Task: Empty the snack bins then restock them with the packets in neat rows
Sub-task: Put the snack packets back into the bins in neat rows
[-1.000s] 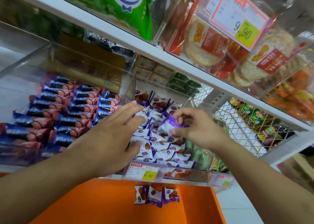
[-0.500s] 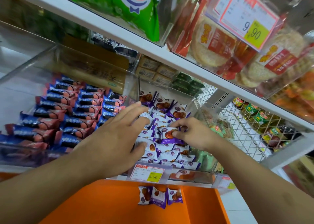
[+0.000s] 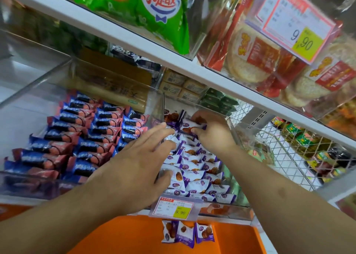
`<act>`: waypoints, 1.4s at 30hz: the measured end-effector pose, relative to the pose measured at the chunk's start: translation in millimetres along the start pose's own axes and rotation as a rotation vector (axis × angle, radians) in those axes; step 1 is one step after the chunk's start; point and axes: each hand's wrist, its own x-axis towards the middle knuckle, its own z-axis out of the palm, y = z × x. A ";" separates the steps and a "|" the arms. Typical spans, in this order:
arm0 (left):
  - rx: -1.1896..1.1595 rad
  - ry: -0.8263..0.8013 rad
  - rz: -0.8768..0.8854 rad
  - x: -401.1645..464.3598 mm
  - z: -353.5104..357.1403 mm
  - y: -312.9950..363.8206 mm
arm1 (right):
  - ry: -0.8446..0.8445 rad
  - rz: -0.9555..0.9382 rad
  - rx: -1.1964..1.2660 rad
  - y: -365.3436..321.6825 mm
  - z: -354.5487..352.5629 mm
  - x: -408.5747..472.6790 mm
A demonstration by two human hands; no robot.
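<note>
Three purple-white biscuit packets (image 3: 187,234) lie in the orange crate (image 3: 237,240), nearest, below both wrists. Price tag (image 3: 174,208) clipped on the clear bin (image 3: 234,130) front, under the left palm. Left hand (image 3: 134,169) spread flat, fingers straight, tips resting on the packet rows (image 3: 198,174), gripping nothing. Right hand (image 3: 213,132) past the left fingertips, at the bin's back, pinching one packet (image 3: 189,127) between thumb and fingers. Blue-red packets (image 3: 77,138) fill the bin left of the left fingers
</note>
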 end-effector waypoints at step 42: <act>-0.007 0.061 0.040 0.1 1.8 -0.2 | -0.264 0.066 0.236 -26.2 -12.6 -36.6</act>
